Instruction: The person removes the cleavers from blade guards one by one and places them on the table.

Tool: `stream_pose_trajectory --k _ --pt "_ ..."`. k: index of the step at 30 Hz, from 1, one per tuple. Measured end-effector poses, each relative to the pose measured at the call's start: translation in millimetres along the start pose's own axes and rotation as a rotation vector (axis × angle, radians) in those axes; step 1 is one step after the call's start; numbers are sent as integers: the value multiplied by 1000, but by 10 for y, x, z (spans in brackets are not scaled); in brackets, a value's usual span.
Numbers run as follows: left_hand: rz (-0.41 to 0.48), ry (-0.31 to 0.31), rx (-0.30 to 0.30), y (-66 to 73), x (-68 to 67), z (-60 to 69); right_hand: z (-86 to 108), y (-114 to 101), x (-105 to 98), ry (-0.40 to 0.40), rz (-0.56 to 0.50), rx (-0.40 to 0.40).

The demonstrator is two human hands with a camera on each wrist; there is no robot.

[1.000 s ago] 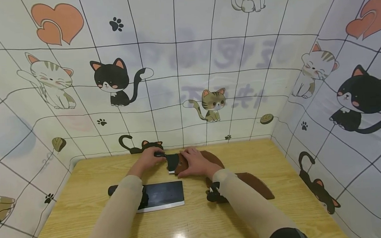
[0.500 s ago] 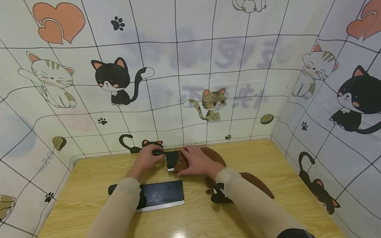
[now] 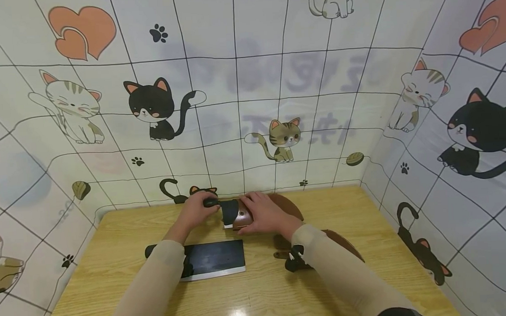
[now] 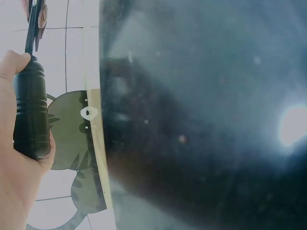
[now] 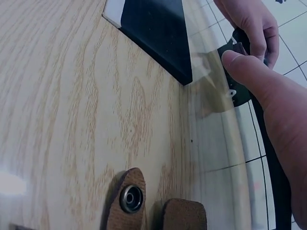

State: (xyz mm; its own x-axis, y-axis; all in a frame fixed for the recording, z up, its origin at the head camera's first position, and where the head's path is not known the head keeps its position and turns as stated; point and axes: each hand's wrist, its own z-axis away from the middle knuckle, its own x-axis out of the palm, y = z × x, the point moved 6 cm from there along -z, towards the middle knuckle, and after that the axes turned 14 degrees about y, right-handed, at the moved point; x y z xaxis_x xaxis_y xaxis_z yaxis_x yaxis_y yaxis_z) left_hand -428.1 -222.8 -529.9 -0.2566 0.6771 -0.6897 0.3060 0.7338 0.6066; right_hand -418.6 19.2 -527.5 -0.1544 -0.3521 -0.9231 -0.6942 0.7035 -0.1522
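My left hand grips the black handle of a broad knife near the table's back edge. A strip of the knife's dark blade shows between that handle and a brown leather sheath; the rest of the blade is hidden. Over the sheath lies my right hand, its thumb toward me, holding it. A snap stud shows on the leather beside this hand. In front of my left hand rests a cleaver with a black handle, partly covered by my sleeve; its dark blade fills much of the left wrist view.
A second brown sheath lies flat at the right, partly under my right forearm; its strap with a metal snap shows close up in the right wrist view. Cat-printed cloth walls the wooden table at the back and sides.
My right hand and the sheath have shifted slightly right, and the sheath has tilted so its near face shines. My right forearm has moved right. The cleaver stays put.
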Motion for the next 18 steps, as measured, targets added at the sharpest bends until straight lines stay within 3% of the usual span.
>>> stream_pose_trajectory --k 18 --pt "-14 30 45 127 -70 12 65 -9 -134 29 28 -41"
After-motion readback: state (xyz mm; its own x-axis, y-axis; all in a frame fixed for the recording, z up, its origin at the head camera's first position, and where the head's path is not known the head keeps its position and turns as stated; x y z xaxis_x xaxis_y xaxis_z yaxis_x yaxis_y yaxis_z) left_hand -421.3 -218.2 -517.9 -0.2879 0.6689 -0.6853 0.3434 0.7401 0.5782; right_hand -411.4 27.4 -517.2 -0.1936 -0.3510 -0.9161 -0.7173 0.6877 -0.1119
